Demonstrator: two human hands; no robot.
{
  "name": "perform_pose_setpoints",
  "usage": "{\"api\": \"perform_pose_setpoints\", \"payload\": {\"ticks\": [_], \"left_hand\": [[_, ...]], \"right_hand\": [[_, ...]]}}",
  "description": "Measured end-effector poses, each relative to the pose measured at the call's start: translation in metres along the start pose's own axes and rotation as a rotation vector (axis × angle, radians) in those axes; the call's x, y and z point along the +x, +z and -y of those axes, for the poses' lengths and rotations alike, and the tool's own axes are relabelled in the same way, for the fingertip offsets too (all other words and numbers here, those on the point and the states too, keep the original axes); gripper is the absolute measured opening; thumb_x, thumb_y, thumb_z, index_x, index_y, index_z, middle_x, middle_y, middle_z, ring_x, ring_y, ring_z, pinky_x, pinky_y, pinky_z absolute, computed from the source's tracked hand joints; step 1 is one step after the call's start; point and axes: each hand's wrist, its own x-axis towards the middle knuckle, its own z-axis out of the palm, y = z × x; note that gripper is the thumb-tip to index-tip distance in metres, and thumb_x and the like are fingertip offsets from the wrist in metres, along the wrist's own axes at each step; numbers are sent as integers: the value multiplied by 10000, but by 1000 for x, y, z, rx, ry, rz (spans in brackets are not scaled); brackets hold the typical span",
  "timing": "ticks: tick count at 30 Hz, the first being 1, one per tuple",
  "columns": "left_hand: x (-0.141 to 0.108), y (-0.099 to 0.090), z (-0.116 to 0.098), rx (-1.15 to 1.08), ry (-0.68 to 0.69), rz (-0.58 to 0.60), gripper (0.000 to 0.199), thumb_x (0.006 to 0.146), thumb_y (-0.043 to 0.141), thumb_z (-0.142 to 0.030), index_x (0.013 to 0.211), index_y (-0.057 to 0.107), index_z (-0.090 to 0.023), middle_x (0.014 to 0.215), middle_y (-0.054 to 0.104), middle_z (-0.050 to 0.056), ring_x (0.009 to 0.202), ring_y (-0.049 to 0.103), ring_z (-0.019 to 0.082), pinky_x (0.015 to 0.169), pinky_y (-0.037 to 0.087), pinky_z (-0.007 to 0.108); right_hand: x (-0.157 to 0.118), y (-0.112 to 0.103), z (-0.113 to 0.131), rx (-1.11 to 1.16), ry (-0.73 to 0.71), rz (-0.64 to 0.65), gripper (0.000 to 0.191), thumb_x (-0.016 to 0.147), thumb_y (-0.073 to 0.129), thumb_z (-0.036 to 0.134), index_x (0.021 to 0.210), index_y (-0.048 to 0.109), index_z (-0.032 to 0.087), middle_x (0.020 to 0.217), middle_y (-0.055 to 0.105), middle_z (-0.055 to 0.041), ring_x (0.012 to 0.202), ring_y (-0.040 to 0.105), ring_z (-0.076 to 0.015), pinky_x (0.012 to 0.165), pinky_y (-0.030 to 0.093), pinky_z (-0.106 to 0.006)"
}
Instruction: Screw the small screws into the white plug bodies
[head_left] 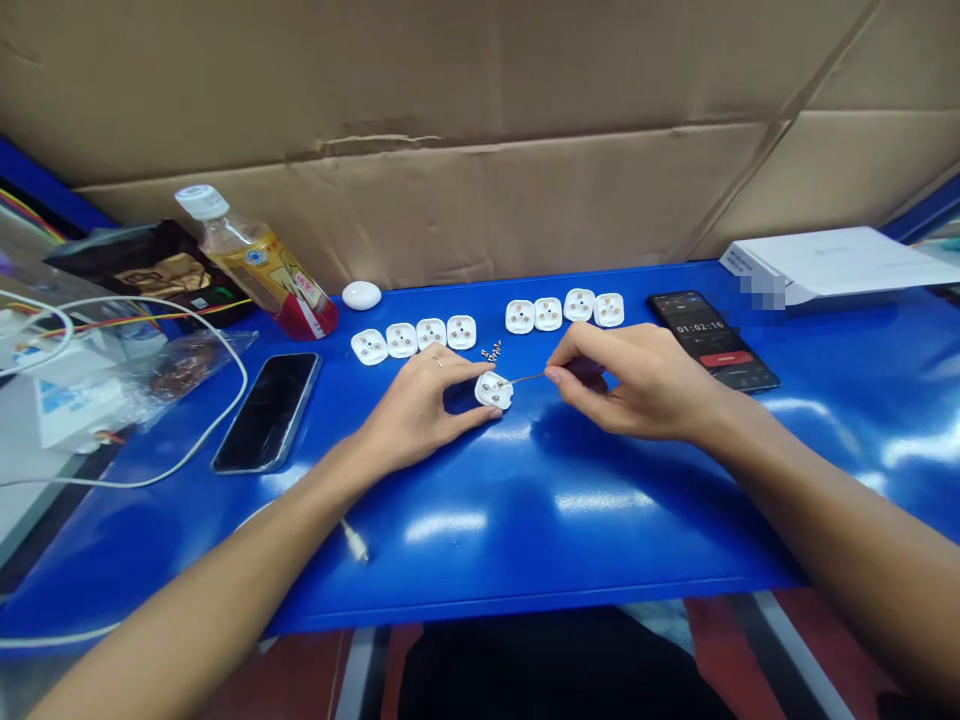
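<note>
At two o'clock, a phone reads "01:02:16"; left hand pinches a white piece, right hand a thin tool.

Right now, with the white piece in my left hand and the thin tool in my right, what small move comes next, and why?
I'd probably steady the white piece with your left hand and ease the thin tool in your right hand slightly inward: its tip looks close to the metal fittings, though contact is unclear.
</note>
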Motion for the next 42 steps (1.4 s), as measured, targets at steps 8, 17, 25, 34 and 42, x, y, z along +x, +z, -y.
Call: {"api": "perform_pose_setpoints", "payload": {"ticks": [8, 17, 25, 34, 42], "left_hand": [[1, -1, 0, -3, -7, 13, 512, 890, 887, -446, 1338, 803, -212, 1175, 809, 106, 1111, 711, 325, 963, 574, 461], [1, 0, 5, -49, -12, 21, 529, 899, 880, -454, 1368, 787, -226, 1187, 808, 101, 1115, 708, 316, 972, 566, 457], [1, 0, 4, -47, -19, 27, 529, 908, 855, -495, 1364, 789, -234, 1189, 811, 106, 1120, 709, 321, 987, 568, 466], [1, -1, 1, -45, -11, 20, 522, 917, 848, -482, 1359, 788, -211, 1215, 813, 105, 1122, 715, 316, 987, 558, 463], [3, 0, -1, -38, -31, 4, 459, 945, 809, -501, 1320, 807, -236, 1204, 830, 87, 1093, 725, 316, 974, 554, 466]], "right_hand": [[-1, 1, -1, -8, 10, 1, 68, 969, 618, 178, 939, 609, 238, 722, 696, 24, 591, 638, -147, 567, 406, -273], [-1, 0, -1, -19, 17, 3, 74, 961, 631, 175, 940, 612, 243, 727, 707, 22, 594, 633, -149, 578, 410, -279], [-2, -1, -1, -37, 31, 25, 51, 967, 624, 196, 953, 619, 245, 750, 725, 18, 612, 656, -159, 585, 414, -285], [-3, 0, -3, -120, -42, 48, 78, 1027, 593, 257, 976, 649, 239, 742, 750, 1, 617, 690, -189, 590, 419, -309], [-2, 1, -2, -110, -67, 74, 88, 1026, 584, 225, 978, 657, 229, 812, 763, -19, 682, 688, -195, 629, 436, -305]]}}
